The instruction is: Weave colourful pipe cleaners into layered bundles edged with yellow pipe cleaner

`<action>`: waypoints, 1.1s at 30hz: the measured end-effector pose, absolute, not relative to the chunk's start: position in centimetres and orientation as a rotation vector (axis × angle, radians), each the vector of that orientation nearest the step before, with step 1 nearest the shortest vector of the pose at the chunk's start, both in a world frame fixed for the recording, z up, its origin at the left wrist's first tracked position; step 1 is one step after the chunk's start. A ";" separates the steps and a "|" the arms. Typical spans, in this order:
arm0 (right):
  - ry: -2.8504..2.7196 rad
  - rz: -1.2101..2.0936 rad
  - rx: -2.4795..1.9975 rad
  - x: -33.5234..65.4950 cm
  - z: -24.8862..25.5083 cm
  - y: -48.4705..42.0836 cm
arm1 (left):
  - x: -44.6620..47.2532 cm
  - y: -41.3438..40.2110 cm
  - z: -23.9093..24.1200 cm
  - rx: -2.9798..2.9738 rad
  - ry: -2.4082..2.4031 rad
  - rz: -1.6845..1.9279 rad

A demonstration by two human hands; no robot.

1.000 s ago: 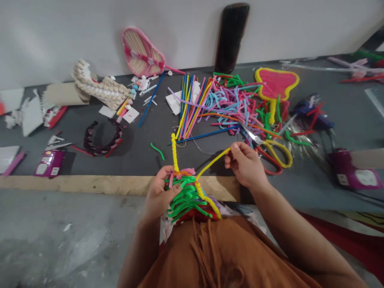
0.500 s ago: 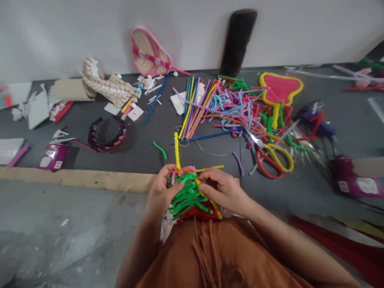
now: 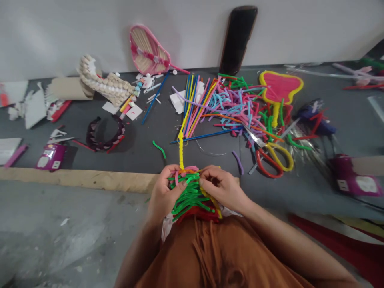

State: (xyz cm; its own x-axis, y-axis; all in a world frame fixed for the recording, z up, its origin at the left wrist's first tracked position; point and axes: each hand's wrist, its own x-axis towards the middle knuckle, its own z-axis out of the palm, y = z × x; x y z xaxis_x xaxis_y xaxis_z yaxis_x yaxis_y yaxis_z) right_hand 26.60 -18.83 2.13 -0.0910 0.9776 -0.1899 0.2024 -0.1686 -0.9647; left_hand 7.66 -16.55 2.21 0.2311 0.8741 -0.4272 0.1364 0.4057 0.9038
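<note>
A pipe-cleaner craft piece (image 3: 189,196) lies close to my body, at the table's front edge. Rows of green pipe cleaners cross it, with red below, pink and orange at its top and yellow along its right side. From its far end a twisted yellow pipe-cleaner stem (image 3: 181,150) points away from me. My left hand (image 3: 168,190) grips the craft piece by its upper left, thumb on the green strands. At the upper right edge my right hand (image 3: 220,186) pinches with thumb and finger; the exact strand between them is hidden.
Behind the hands lie straight pipe cleaners (image 3: 193,106) and a heap of cut pieces (image 3: 234,104). Scissors (image 3: 267,156) rest to the right, near a pink-and-yellow fan (image 3: 280,88). A phone (image 3: 238,40) leans on the wall. Further left is a dark headband (image 3: 105,136).
The yellow stem has shifted slightly right and stands straighter away from me. My right fingers have moved slightly along the upper right edge, while my left hand keeps its hold.
</note>
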 end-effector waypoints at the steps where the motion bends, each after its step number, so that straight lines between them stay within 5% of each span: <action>1: -1.339 1.346 -1.431 26.4 2.2 -18.8 | 7.7 -16.6 2.3 1.083 1.276 0.655; 14: -1.221 1.207 -1.362 28.6 0.8 -18.6 | 6.9 -16.1 0.6 0.796 1.096 0.729; 20: -1.499 1.417 -1.323 28.8 0.8 -18.2 | 6.9 -15.9 0.7 0.759 1.044 0.702; 33: -1.761 1.139 -1.279 28.2 -0.1 -17.4 | 6.8 -15.8 0.5 0.761 1.040 0.685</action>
State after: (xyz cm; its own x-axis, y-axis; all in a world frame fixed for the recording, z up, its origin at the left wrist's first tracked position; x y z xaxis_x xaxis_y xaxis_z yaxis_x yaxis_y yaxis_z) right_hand 28.22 -17.42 -0.09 -0.2932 0.9557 0.0252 0.3693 0.1375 -0.9191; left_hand 6.82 -15.76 0.48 0.3526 0.7968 -0.4907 -0.1359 0.5624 0.8156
